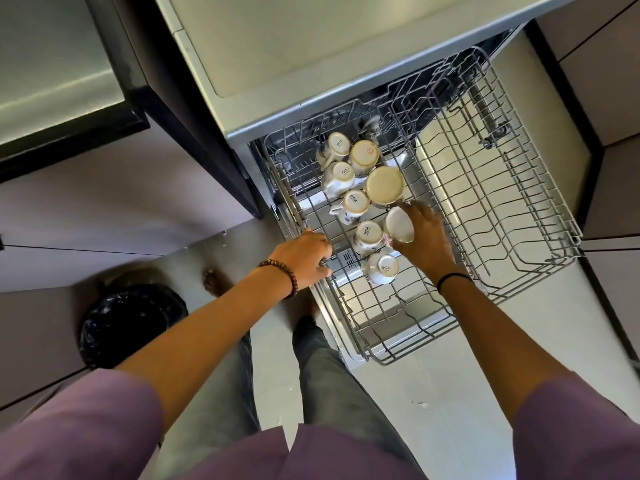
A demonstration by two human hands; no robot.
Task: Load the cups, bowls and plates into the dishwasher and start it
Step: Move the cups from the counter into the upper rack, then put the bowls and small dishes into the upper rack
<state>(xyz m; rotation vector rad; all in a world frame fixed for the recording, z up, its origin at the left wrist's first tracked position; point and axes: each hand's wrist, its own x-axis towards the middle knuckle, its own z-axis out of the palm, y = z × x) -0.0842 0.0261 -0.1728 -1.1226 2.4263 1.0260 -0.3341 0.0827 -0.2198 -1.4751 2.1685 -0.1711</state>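
Note:
The dishwasher's upper wire rack point(485, 216) is pulled out over the open door. Several white cups stand upside down in its left half, among them a cup at the back point(338, 144), a wide cream-bottomed one point(385, 185) and the nearest cup point(381, 269). My right hand point(424, 240) grips a white cup point(400, 225), tilted on its side, just in front of the wide one. My left hand point(306, 259) is closed on the rack's left front edge.
The rack's right half holds nothing but wire tines. A grey countertop point(311, 46) lies above the dishwasher. A bin with a black bag point(128, 320) stands on the floor at the left. My legs are in front of the open door.

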